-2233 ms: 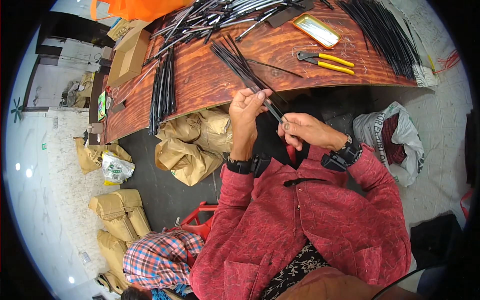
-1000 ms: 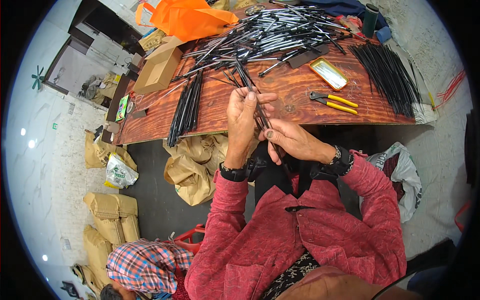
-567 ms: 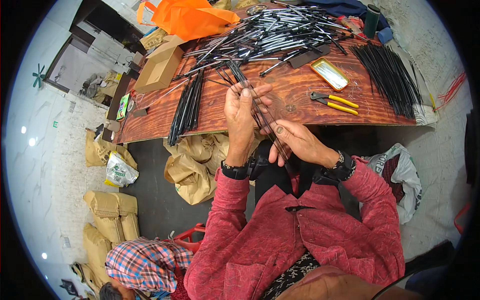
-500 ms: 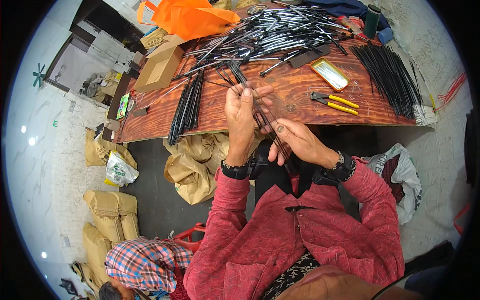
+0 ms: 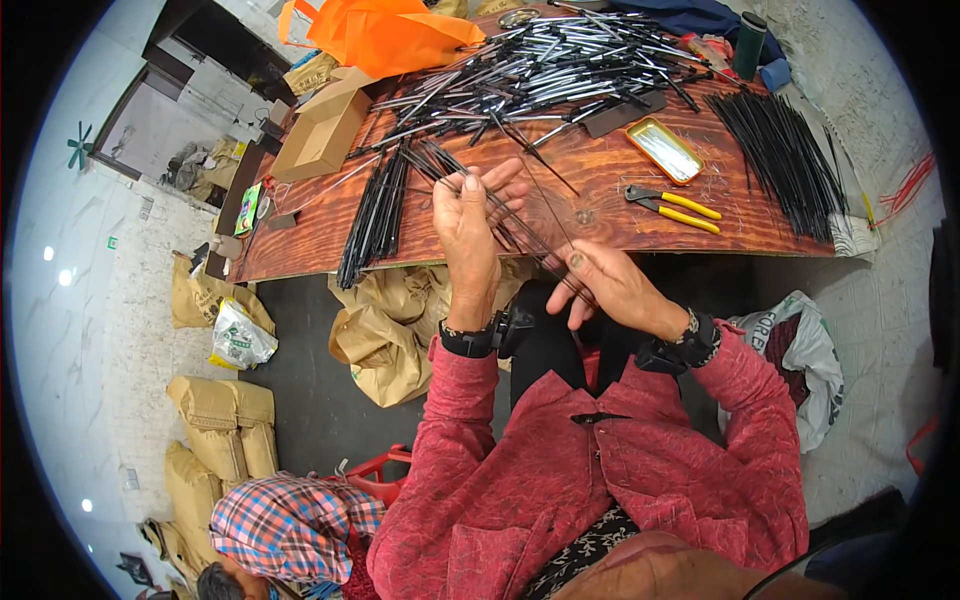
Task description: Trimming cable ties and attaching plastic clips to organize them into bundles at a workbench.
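Observation:
Thin black rods (image 5: 437, 162) lie slantwise across my left hand (image 5: 468, 225), which is closed around them with its thumb pressing on top. Their lower ends reach toward my right hand (image 5: 612, 290). That hand pinches thin black rod ends between thumb and forefinger, and one rod slants up from it, apart from the others. Both hands are just over the near edge of the wooden table (image 5: 590, 232). Left of my left hand, a bundle of black rods (image 5: 372, 215) rests at the table edge.
A large heap of silver-and-black rods (image 5: 560, 65) covers the table's far side. Yellow-handled pliers (image 5: 675, 205), a yellow-rimmed tin (image 5: 665, 150) and more black rods (image 5: 785, 165) lie to the right. Left stand a cardboard box (image 5: 318, 140) and orange bag (image 5: 385, 40). Someone in plaid (image 5: 295, 525) is at lower left.
My left hand has shifted slightly left and the rods in it have fanned apart. One rod now stands away from the rest, running up from my right hand, which moved slightly right.

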Motion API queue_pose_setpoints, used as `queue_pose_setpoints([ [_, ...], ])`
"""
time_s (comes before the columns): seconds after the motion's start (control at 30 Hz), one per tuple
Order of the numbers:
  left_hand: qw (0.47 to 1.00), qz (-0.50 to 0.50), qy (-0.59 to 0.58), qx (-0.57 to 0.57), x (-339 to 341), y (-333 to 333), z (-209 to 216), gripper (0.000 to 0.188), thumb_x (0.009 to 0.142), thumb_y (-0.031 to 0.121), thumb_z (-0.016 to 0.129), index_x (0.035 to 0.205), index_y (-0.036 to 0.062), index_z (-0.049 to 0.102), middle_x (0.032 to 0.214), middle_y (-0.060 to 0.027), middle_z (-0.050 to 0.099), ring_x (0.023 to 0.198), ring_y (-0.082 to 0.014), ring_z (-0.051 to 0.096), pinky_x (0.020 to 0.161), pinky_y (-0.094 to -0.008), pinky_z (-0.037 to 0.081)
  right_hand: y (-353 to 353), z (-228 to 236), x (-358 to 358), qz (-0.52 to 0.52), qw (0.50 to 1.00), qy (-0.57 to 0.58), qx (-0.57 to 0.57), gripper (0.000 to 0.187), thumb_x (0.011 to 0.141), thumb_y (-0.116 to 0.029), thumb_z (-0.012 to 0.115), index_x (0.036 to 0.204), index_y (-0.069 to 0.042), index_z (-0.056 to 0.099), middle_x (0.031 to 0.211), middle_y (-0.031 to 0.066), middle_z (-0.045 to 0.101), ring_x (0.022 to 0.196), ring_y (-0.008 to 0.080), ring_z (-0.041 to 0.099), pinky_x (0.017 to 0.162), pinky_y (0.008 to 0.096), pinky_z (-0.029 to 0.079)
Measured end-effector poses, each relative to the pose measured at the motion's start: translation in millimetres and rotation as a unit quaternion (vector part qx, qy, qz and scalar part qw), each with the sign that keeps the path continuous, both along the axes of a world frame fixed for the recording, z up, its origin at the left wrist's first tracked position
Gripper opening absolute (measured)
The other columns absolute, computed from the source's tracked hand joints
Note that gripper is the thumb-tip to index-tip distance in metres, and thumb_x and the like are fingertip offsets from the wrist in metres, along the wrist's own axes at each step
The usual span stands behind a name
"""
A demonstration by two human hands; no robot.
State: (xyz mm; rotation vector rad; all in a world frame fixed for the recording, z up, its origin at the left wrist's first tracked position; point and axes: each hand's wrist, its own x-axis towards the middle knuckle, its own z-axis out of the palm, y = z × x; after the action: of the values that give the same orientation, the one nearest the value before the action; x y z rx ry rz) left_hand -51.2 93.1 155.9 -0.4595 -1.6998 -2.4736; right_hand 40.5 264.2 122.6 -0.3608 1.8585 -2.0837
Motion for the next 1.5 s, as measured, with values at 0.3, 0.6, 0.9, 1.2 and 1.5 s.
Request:
queue_pose_setpoints([
  [0.3,0.999,-0.041,0.007,-0.034,6,0,7,0.015,0.106,0.021,0.042,0.108,0.0059,0.04,0.107,-0.0223,0.068,0.075,-0.0169,0.068,0.068,-0.0271,0.056,-4,13,7,0.067,0.998,-0.004,0.005,0.043,0.108,-0.036,0.032,0.122,0.001,0.051,0.081,0.0129,0.07,0.057,0.013,0.063,0.057,0.0236,0.05],
  [0.6,0.996,-0.078,0.045,-0.029,4,6,-7,0.013,0.105,0.018,0.044,0.109,0.0055,0.044,0.093,-0.0165,0.068,0.07,-0.0146,0.065,0.065,-0.0259,0.055,-14,27,-3,0.03,0.999,0.025,0.012,0.035,0.107,-0.026,0.035,0.122,0.002,0.049,0.077,0.0111,0.068,0.055,0.013,0.062,0.054,0.0247,0.05],
  [0.9,0.998,-0.054,-0.04,-0.008,16,8,4,0.016,0.105,0.02,0.046,0.106,0.0042,0.046,0.091,-0.0171,0.069,0.072,-0.0154,0.067,0.065,-0.0267,0.056,-23,30,-14,-0.062,0.994,0.095,-0.004,0.023,0.105,-0.018,0.038,0.106,0.001,0.05,0.069,0.0106,0.065,0.051,0.0125,0.06,0.049,0.0246,0.048],
  [1.2,0.998,-0.057,-0.014,-0.009,9,7,-2,0.016,0.104,0.02,0.048,0.104,0.004,0.048,0.09,-0.0172,0.07,0.072,-0.0163,0.067,0.064,-0.0271,0.056,-26,30,-21,-0.098,0.988,0.112,0.045,0.021,0.104,-0.016,0.04,0.091,-0.001,0.048,0.065,0.0099,0.065,0.048,0.0123,0.059,0.045,0.0247,0.047],
  [1.5,0.998,-0.053,0.0,-0.02,6,7,0,0.015,0.104,0.018,0.049,0.104,0.0028,0.047,0.089,-0.0174,0.07,0.07,-0.0162,0.067,0.063,-0.0271,0.056,-23,25,-22,-0.106,0.982,0.149,0.047,0.02,0.103,-0.014,0.041,0.092,0.001,0.049,0.065,0.0102,0.065,0.048,0.0128,0.06,0.045,0.0251,0.047],
])
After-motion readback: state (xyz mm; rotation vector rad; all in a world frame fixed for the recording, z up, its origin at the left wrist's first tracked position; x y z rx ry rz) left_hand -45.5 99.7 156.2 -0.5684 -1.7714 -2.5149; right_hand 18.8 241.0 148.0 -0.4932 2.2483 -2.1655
